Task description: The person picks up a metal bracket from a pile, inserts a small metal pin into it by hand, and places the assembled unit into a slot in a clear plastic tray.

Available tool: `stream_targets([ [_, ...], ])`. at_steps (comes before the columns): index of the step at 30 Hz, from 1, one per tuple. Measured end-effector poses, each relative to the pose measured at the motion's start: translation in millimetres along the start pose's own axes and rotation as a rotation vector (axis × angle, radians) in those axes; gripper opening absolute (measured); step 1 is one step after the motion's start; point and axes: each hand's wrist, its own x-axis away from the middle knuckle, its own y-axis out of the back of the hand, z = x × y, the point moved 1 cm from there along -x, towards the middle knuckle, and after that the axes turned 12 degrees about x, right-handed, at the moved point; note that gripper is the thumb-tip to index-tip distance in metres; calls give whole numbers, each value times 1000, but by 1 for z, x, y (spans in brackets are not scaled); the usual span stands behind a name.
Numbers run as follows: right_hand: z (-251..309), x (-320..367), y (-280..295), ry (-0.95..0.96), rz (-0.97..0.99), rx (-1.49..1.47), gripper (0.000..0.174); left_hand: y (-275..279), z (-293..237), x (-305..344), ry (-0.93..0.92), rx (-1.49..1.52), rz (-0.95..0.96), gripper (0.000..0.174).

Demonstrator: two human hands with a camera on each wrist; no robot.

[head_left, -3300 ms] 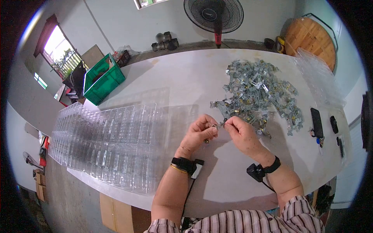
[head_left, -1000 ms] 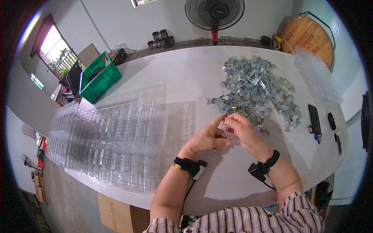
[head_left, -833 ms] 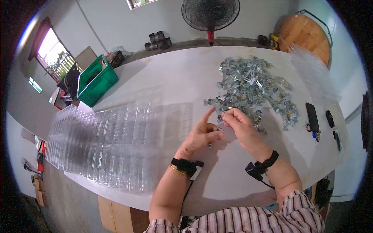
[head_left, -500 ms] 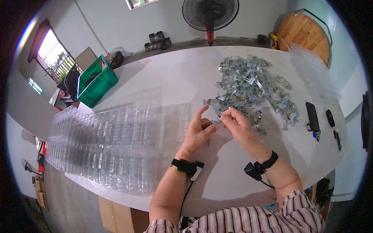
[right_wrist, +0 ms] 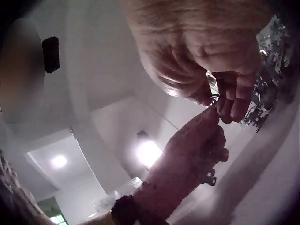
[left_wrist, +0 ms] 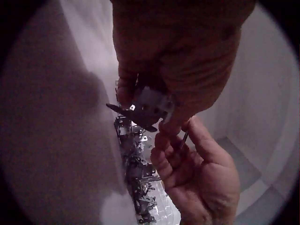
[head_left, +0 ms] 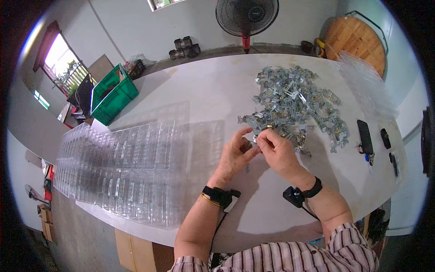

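Note:
My left hand (head_left: 233,156) grips a small metal bracket (left_wrist: 152,105) with a flat plate sticking out, seen dark in the left wrist view. In the right wrist view the bracket (right_wrist: 209,177) pokes out below the left fingers. My right hand (head_left: 277,152) meets the left at the fingertips and pinches a thin metal piece (left_wrist: 184,139), mostly hidden by the fingers. Just beyond both hands lies a heap of metal brackets (head_left: 294,97) with brass-coloured bits among them.
Clear plastic compartment trays (head_left: 118,172) holding some metal strips stand at the table's left. Behind them is a green crate (head_left: 113,97). On the right lie a phone (head_left: 364,137), keys (head_left: 369,158) and plastic bags (head_left: 367,86). A fan (head_left: 247,18) stands behind the table.
The left index finger, pointing out straight a moment ago, has bent in towards the right hand. Both hands' fingertips have come together at the thin piece. The heap and trays look the same.

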Motion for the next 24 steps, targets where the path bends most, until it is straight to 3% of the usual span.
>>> stream_targets([
  [2, 5, 0, 3, 13, -8, 66, 11, -1, 1, 0, -77, -39, 28, 52],
  [14, 10, 0, 4, 81, -1, 85, 9, -3, 0, 0, -4, -154, 70, 44],
  [21, 6, 0, 4, 34, -8, 112, 10, -7, -10, 5, 35, -190, 124, 51],
  [23, 4, -2, 5, 4, -23, 77, 10, -9, -2, 7, -8, 209, 118, 54],
  [24, 0, -3, 6, -2, -56, 67, 10, -7, -3, 7, -10, 208, 120, 54],
])
